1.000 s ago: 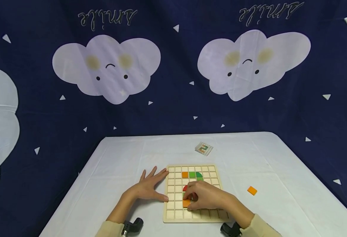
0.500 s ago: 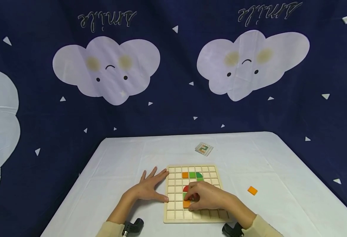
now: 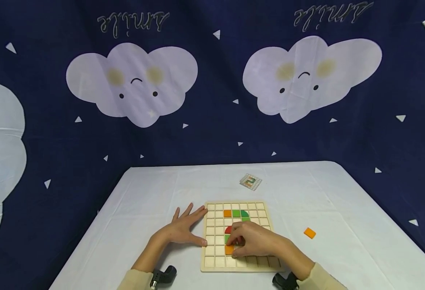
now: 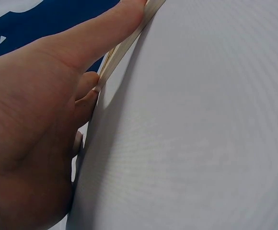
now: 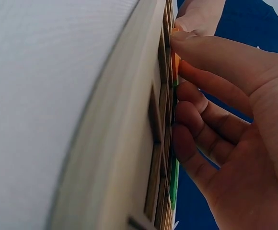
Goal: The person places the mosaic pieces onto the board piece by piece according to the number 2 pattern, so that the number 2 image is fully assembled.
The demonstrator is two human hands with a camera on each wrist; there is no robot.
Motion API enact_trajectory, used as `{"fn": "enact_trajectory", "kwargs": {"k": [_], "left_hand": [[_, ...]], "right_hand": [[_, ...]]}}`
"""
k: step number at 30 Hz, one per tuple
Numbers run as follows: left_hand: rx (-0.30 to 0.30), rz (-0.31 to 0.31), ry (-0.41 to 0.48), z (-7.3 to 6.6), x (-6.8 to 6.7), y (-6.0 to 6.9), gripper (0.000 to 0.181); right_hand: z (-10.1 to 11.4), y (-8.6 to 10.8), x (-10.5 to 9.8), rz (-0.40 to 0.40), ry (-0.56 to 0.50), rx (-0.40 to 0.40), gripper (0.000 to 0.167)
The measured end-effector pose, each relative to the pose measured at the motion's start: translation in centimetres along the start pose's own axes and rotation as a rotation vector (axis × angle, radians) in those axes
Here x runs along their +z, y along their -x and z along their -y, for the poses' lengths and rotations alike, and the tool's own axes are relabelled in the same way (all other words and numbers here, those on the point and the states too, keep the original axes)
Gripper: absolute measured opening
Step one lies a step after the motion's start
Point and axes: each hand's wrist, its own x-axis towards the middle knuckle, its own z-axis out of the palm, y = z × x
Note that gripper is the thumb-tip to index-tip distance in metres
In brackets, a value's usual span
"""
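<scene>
A wooden grid board (image 3: 209, 262) lies flat on the white table. My left hand (image 3: 183, 230), fingers spread, touches its left edge with the thumb and fingertips; in the left wrist view the thumb (image 4: 105, 31) meets the board's side. My right hand (image 3: 252, 238) is over the lower middle of the grid, pinching an orange square tile (image 3: 229, 250) between thumb and fingers. Just above that tile are a green piece (image 3: 227, 239) and a red curved piece (image 3: 228, 230), partly covered by the hand. In the right wrist view the orange tile (image 5: 176, 60) shows at the fingertips.
An orange square tile (image 3: 234, 213) (image 3: 309, 233) lies loose on the table right of the board. Near the top of the grid are a green square (image 3: 236, 213) and a dark green curved piece (image 3: 244, 213). Small pattern cards (image 3: 250, 181) lie behind the board.
Almost nothing has moved. The right hand stays on the orange tile with only a very slight shift, and the left hand keeps its place at the board's edge.
</scene>
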Motion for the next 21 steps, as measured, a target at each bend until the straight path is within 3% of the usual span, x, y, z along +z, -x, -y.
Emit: {"fn": "enact_trajectory", "kwargs": {"k": [10, 21], "left_hand": [[0.006, -0.005, -0.004, -0.1, -0.1, -0.1, 0.110], [0.003, -0.005, 0.007, -0.1, -0.2, 0.1, 0.110]], "right_hand": [[-0.3, 0.7, -0.7, -0.039, -0.027, 0.049, 0.019], [-2.0, 3.5, -2.8, -0.080, -0.064, 0.135, 0.018]]}}
